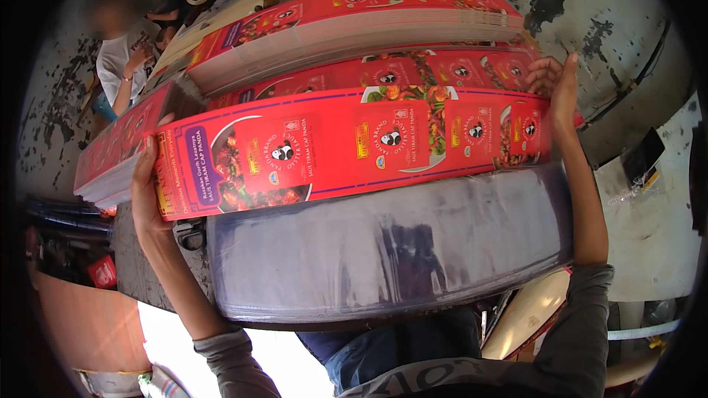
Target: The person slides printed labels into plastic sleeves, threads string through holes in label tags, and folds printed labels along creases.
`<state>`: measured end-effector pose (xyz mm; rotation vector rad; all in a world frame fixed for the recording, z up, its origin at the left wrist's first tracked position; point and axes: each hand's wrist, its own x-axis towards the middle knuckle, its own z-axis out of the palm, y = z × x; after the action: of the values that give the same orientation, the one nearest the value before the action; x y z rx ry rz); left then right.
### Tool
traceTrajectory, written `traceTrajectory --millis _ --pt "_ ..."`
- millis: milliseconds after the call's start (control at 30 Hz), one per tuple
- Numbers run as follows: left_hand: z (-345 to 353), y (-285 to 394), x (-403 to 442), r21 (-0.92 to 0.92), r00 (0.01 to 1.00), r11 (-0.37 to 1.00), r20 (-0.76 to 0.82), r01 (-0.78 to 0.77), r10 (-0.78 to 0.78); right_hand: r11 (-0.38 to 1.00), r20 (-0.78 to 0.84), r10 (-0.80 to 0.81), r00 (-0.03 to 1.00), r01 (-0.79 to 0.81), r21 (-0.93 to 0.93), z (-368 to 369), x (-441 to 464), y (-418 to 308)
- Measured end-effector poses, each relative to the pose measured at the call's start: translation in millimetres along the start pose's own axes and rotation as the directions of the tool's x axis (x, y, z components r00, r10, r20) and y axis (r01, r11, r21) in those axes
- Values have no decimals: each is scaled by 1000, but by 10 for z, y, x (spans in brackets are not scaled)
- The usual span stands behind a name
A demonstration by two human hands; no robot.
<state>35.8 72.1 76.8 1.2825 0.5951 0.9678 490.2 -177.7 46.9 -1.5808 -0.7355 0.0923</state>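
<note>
A long red printed sheet [332, 154] with panda logos and food pictures spans the space between my hands. My left hand [150, 180] is closed on its left end, with the thumb on the near side and the other fingers mostly hidden behind. At the opposite end, my right hand [557, 88] holds the edge against the palm, its fingers bent over the top corner and its thumb pointing up. Beneath the sheet's lower edge lies a stack of clear plastic sheets [324, 265], close to my body.
Behind stands a tall stack of the same red sheets [354, 33], with another red stack [122, 151] at the left. A person [122, 66] sits at the far left, near another person in dark clothing. A peeling wall [582, 0] rises at the right.
</note>
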Motion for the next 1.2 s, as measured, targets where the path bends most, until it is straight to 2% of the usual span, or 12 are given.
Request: traceTrajectory --millis 933,1133,1200 --pt "5 3 -2 -37 1000 999 0 -1 1 994 38 -63 997 66 -91 27 4 55" --pt "-4 13 -4 -64 1000 998 21 9 -7 990 20 -70 997 72 -118 23 -2 45" --pt "-10 12 -5 -76 999 997 33 13 -10 994 -20 -86 996 84 -75 17 -7 27"
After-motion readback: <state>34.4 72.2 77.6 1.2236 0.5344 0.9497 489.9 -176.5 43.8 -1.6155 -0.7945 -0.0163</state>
